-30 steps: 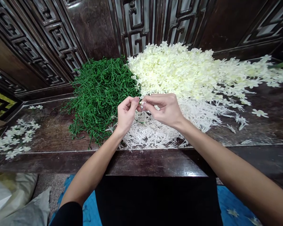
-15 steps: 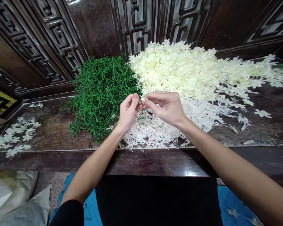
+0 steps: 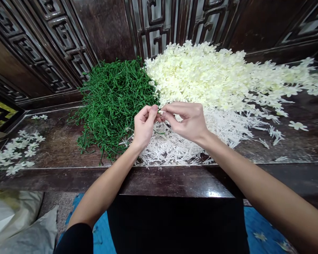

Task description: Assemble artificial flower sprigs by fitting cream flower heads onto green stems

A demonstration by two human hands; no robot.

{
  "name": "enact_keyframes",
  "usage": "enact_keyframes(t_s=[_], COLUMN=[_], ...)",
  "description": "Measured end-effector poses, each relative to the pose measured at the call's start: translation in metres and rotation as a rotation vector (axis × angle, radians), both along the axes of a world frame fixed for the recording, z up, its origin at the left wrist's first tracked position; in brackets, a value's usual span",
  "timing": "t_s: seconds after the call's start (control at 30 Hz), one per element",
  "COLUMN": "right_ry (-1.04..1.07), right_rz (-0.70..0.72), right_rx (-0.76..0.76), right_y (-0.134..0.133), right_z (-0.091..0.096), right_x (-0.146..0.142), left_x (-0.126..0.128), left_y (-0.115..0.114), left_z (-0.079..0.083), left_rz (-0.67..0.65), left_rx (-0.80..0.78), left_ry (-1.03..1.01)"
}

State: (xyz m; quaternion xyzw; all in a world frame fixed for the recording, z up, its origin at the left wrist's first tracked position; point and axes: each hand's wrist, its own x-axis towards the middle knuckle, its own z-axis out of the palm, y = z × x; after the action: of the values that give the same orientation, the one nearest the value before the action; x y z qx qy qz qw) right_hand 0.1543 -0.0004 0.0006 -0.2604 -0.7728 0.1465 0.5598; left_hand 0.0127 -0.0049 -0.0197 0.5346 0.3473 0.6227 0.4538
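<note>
My left hand is pinched on a green plastic stem, whose thin end curves out below the fingers. Fingertip to fingertip with it, my right hand pinches a thin white stamen piece. Where the two pieces meet is mostly hidden by the fingers. Behind my left hand rises a heap of green stems. Pale yellow-white artificial petals are piled beyond my right hand. Under both hands spreads a heap of white stamens.
On the dark wooden bench, assembled white flowers lie at the left end. A single blossom lies at the right. The carved backrest closes off the far side. Pale sacks stand on the floor, lower left.
The hands stay almost in place, fingertips still together. A bit more of the green stem shows beneath them. The view has shifted slightly.
</note>
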Motion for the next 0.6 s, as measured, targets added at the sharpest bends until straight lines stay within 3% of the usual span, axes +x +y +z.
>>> enact_keyframes(t_s=[0.27,0.6], right_ry=[-0.009,0.006], right_rz=[-0.012,-0.036], right_rx=[0.054,0.142], right_y=[-0.0006,-0.0026], right_z=[-0.0021,-0.0034], right_x=[-0.0004,-0.0015], left_x=[0.0017,0.0017], left_y=[-0.004,-0.0056], left_z=[0.0068,0.0036], left_rz=[-0.035,-0.031], left_rx=[-0.117,-0.008], left_ry=[0.006,0.001])
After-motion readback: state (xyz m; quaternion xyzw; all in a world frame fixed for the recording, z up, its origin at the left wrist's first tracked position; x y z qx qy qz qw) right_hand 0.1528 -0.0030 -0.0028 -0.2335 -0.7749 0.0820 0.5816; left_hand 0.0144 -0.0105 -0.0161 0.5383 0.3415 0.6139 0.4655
